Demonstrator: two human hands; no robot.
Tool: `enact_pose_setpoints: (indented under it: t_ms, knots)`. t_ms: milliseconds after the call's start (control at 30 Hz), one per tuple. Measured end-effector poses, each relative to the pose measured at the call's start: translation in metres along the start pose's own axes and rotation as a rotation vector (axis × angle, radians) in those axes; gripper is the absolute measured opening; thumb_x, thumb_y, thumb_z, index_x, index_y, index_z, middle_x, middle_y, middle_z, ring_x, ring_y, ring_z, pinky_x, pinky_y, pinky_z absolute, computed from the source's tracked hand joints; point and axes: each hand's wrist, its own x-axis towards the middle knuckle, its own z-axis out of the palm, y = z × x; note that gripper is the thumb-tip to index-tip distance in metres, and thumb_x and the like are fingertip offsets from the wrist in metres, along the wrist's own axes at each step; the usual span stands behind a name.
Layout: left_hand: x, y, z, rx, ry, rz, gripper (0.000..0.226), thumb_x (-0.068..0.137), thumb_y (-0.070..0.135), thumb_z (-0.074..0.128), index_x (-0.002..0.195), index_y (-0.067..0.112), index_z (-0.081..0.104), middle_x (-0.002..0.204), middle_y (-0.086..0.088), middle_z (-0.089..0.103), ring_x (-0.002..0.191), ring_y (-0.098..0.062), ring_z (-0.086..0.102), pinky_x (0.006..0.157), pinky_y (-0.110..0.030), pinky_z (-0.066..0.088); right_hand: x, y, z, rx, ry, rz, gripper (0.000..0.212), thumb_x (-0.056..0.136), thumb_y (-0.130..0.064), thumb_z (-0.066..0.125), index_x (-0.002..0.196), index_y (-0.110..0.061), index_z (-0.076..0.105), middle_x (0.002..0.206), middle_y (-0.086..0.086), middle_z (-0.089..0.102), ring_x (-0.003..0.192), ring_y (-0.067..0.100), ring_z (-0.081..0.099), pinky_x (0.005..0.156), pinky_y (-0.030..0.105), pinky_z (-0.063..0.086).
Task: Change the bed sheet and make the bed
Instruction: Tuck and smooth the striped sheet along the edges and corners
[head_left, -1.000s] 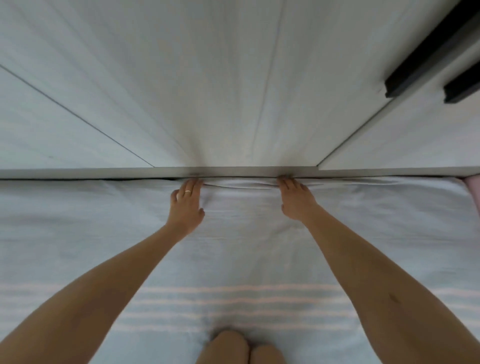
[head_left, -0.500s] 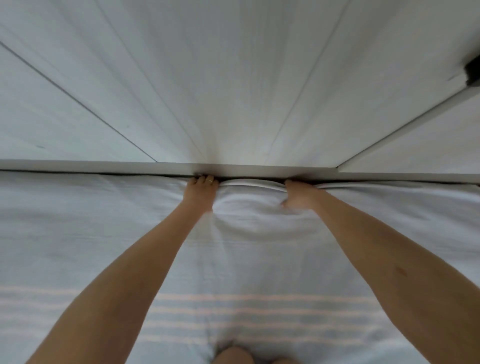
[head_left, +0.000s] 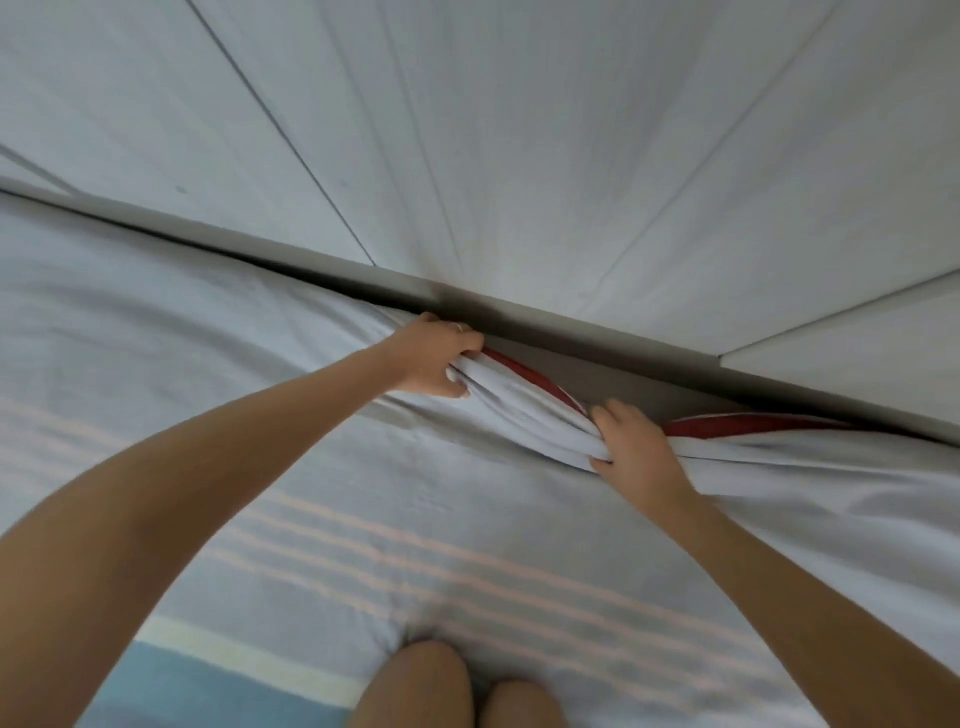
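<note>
A pale blue bed sheet (head_left: 218, 395) with faint pink stripes covers the bed under me. Its far edge runs along a white panelled wall. My left hand (head_left: 434, 358), a ring on one finger, grips a bunched fold of the sheet at that edge. My right hand (head_left: 631, 436) grips the same gathered edge a little to the right. Between and beyond the hands the sheet is pulled back from the gap, baring a red-and-white mattress edge (head_left: 737, 423). My knees (head_left: 457, 686) press on the sheet at the bottom.
The white panelled wall (head_left: 519, 156) rises straight behind the bed, with a grey ledge (head_left: 597, 332) along its base and a dark gap under it. A broader blue and cream band (head_left: 208, 675) of the sheet shows at the lower left.
Both hands went from pressing fingertips into the gap at the wall to gripping the sheet's edge and pulling it back. The red mattress edge has come into sight. The view has tilted.
</note>
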Motion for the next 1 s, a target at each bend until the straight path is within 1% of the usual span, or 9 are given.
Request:
enact_pose_setpoints:
  t_ms: [167, 233, 367, 433, 500, 700, 800, 900, 1000]
  knots:
    - [-0.008, -0.001, 0.001, 0.168, 0.042, 0.101, 0.034, 0.088, 0.039, 0.061, 0.115, 0.017, 0.057, 0.116, -0.001, 0.059, 0.103, -0.022, 0.057, 0.098, -0.032, 0.037, -0.010, 0.002, -0.012, 0.343, 0.055, 0.033, 0.031, 0.083, -0.025, 0.072, 0.098, -0.018, 0.045, 0.093, -0.005, 0.049, 0.079, 0.010, 0.049, 0.072, 0.023, 0.038]
    - [-0.014, 0.000, 0.001, 0.071, 0.099, 0.085, 0.030, 0.086, 0.042, 0.063, 0.105, 0.020, 0.055, 0.103, 0.002, 0.061, 0.095, -0.021, 0.058, 0.087, -0.028, 0.039, -0.009, 0.007, -0.023, 0.465, 0.004, 0.032, 0.026, 0.085, -0.030, 0.069, 0.091, -0.020, 0.046, 0.083, -0.006, 0.049, 0.069, 0.008, 0.046, 0.063, 0.023, 0.038]
    - [-0.015, 0.005, -0.010, -0.171, 0.033, -0.029, 0.028, 0.093, 0.049, 0.047, 0.105, 0.024, 0.052, 0.090, 0.007, 0.061, 0.081, -0.013, 0.055, 0.070, -0.023, 0.034, -0.001, 0.008, -0.044, 0.680, -0.185, 0.121, 0.032, 0.097, -0.043, 0.042, 0.076, -0.019, 0.044, 0.072, -0.002, 0.045, 0.068, 0.012, 0.043, 0.068, 0.030, 0.035]
    - [-0.008, 0.007, -0.017, -0.203, -0.044, -0.100, 0.029, 0.100, 0.039, 0.035, 0.102, 0.020, 0.056, 0.087, 0.004, 0.061, 0.082, -0.016, 0.055, 0.069, -0.026, 0.035, 0.007, 0.006, -0.048, 0.629, -0.256, 0.151, 0.031, 0.101, -0.041, 0.035, 0.085, -0.021, 0.052, 0.084, -0.002, 0.053, 0.081, 0.015, 0.051, 0.074, 0.030, 0.035]
    - [0.001, 0.006, -0.023, -0.161, -0.122, -0.139, 0.025, 0.100, 0.030, 0.034, 0.098, 0.020, 0.057, 0.085, 0.003, 0.060, 0.082, -0.019, 0.057, 0.068, -0.029, 0.040, 0.013, 0.006, -0.048, 0.550, -0.358, 0.166, 0.033, 0.100, -0.045, 0.034, 0.112, -0.024, 0.055, 0.108, -0.003, 0.053, 0.102, 0.015, 0.051, 0.083, 0.027, 0.035]
    - [0.020, 0.012, -0.040, -0.009, -0.378, -0.108, 0.010, 0.084, 0.029, 0.051, 0.089, 0.025, 0.059, 0.091, 0.002, 0.060, 0.081, -0.020, 0.055, 0.065, -0.027, 0.039, 0.023, 0.000, -0.057, 0.522, -0.615, 0.210, 0.063, 0.089, -0.062, 0.046, 0.143, -0.029, 0.038, 0.143, -0.006, 0.035, 0.136, 0.018, 0.033, 0.105, 0.028, 0.026]
    - [0.025, 0.010, -0.041, -0.106, -0.488, -0.105, 0.005, 0.083, 0.031, 0.057, 0.081, 0.028, 0.054, 0.100, 0.004, 0.052, 0.086, -0.019, 0.052, 0.070, -0.029, 0.039, 0.028, 0.000, -0.056, 0.459, -0.674, 0.197, 0.073, 0.079, -0.065, 0.059, 0.137, -0.023, 0.047, 0.137, -0.006, 0.048, 0.121, 0.016, 0.048, 0.101, 0.027, 0.036]
    - [0.027, 0.009, -0.040, -0.112, -0.523, -0.073, 0.005, 0.081, 0.024, 0.059, 0.083, 0.023, 0.055, 0.106, 0.001, 0.049, 0.089, -0.022, 0.053, 0.072, -0.031, 0.041, 0.029, -0.002, -0.056, 0.432, -0.690, 0.169, 0.056, 0.079, -0.052, 0.069, 0.124, -0.021, 0.057, 0.116, -0.006, 0.059, 0.099, 0.009, 0.056, 0.082, 0.023, 0.044]
    - [0.025, 0.013, -0.036, 0.035, -0.433, 0.019, 0.006, 0.083, 0.020, 0.055, 0.086, 0.015, 0.056, 0.096, 0.000, 0.052, 0.081, -0.020, 0.053, 0.070, -0.032, 0.043, 0.029, -0.001, -0.052, 0.425, -0.670, 0.171, 0.056, 0.079, -0.052, 0.069, 0.125, -0.021, 0.057, 0.120, -0.005, 0.060, 0.102, 0.012, 0.058, 0.088, 0.026, 0.046]
